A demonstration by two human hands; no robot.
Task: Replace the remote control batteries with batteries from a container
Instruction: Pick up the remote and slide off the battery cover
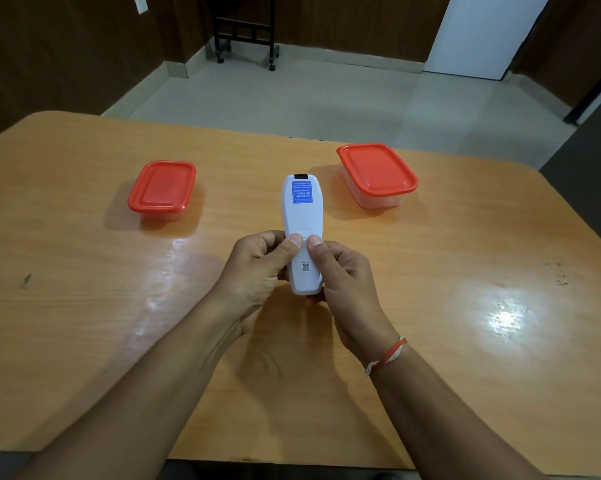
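Note:
A white remote control (302,220) is held back side up above the middle of the wooden table (84,271). A blue label sits near its far end and a small code mark near its close end. My left hand (257,268) grips its left side, my right hand (344,275) its right side. Both thumbs press on the top edge of the battery cover, which is shut. Two clear containers with red lids stand beyond it: a smaller one (162,188) to the left and a larger one (377,173) to the right. Both lids are on, hiding their contents.
The table's far edge runs just behind the containers, with a tiled floor beyond. A black wheeled stand (245,36) is at the far wall. A dark cabinet (590,185) stands off the table's right side. A red and white thread band circles my right wrist.

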